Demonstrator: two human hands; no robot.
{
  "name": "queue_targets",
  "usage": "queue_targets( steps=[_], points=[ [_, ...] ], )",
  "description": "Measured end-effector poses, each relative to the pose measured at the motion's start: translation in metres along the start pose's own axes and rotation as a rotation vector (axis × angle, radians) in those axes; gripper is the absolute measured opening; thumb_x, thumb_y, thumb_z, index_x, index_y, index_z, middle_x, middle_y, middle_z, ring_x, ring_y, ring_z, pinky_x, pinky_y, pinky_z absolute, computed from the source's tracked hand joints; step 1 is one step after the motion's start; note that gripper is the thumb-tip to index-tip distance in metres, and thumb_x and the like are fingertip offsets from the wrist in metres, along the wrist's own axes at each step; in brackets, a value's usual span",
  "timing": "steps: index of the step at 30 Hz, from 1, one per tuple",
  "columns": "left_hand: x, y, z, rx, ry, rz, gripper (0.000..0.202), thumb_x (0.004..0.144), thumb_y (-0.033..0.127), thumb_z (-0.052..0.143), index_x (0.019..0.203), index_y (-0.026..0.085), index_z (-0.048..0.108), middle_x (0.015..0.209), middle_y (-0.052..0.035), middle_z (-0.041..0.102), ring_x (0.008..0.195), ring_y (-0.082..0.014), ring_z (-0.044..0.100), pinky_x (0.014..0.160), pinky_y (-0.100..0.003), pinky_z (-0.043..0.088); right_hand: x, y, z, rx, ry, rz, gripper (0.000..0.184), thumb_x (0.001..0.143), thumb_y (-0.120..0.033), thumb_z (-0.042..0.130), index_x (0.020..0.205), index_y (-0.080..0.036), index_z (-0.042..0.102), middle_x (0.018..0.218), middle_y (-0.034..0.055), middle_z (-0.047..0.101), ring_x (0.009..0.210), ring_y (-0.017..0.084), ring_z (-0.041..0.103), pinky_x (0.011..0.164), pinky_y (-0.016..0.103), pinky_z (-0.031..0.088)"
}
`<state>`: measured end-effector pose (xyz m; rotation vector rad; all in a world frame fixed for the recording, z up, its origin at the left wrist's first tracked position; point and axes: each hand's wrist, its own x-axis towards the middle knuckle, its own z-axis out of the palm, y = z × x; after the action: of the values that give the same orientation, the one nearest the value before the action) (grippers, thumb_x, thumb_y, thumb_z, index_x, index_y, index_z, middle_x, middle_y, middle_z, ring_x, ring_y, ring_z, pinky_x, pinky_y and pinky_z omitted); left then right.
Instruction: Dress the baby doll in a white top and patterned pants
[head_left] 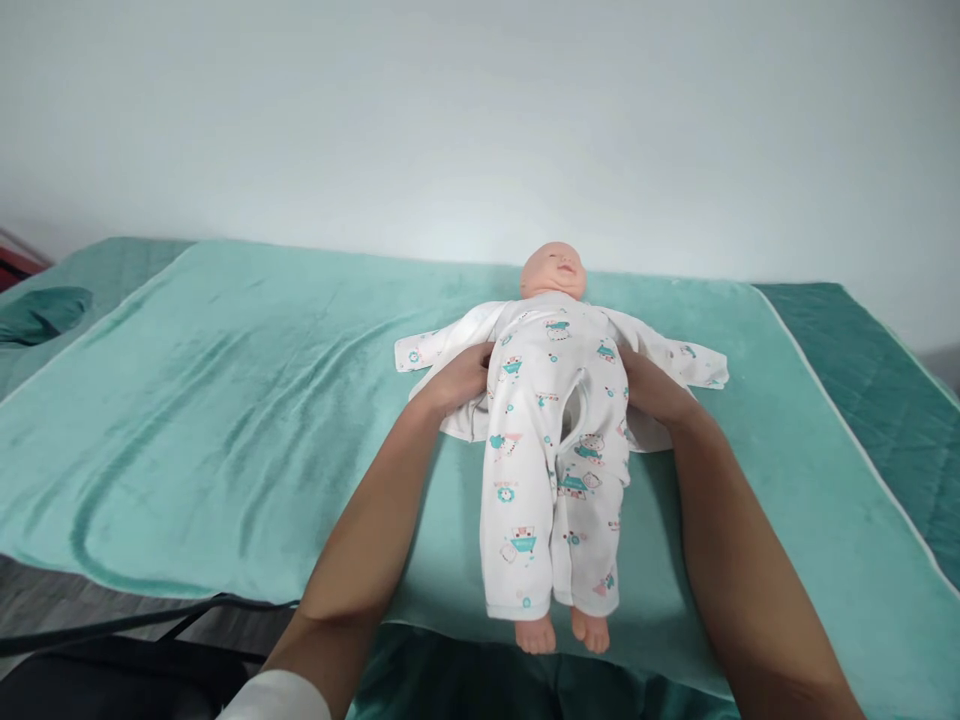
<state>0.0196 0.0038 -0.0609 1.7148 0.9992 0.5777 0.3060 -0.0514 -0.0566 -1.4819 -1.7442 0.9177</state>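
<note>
A baby doll [551, 272] lies on its back, head toward the wall. It wears a white wrap shirt [472, 325] with the sleeves spread out to both sides. White printed baby trousers [519, 480] cover its belly and legs, with a gap at the crotch and bare feet [535, 635] showing at the hems. Along the left edge of the trousers, near the waist, my left hand [466, 378] has its fingers curled in against the cloth. Opposite it, my right hand [654, 388] reaches in beside the waist, its fingers hidden behind the trousers and shirt.
A light green plush blanket [225, 400], wrinkled on the left, covers the bed. Darker quilted cover [862, 370] shows at the right. A pale wall [480, 130] rises behind. Something black with a bar [112, 670] stands at the lower left.
</note>
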Motion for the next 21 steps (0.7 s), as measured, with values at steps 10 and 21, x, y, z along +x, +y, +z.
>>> queue_targets(
  steps=[10, 21],
  points=[
    [-0.004, 0.011, 0.020, -0.383, 0.006, -0.115, 0.038, 0.084, 0.027, 0.062, 0.121, 0.022, 0.068, 0.106, -0.0092, 0.077, 0.102, -0.0263, 0.070, 0.088, -0.041, 0.060, -0.004, 0.008, 0.007, 0.258, -0.007, 0.049, 0.051, 0.079, -0.051, 0.076, 0.126, -0.034, 0.070, 0.140, 0.0015, 0.064, 0.130, 0.035, 0.059, 0.111, 0.056, 0.048],
    [0.001, -0.005, 0.027, -0.635, -0.001, -0.136, 0.054, 0.073, 0.036, 0.081, 0.123, 0.019, 0.069, 0.095, -0.0089, 0.077, 0.093, -0.0266, 0.070, 0.088, -0.041, 0.058, -0.003, 0.002, 0.013, 0.224, 0.115, 0.076, 0.059, 0.075, -0.064, 0.073, 0.118, -0.025, 0.074, 0.134, 0.0072, 0.068, 0.129, 0.039, 0.058, 0.110, 0.053, 0.047]
  ],
)
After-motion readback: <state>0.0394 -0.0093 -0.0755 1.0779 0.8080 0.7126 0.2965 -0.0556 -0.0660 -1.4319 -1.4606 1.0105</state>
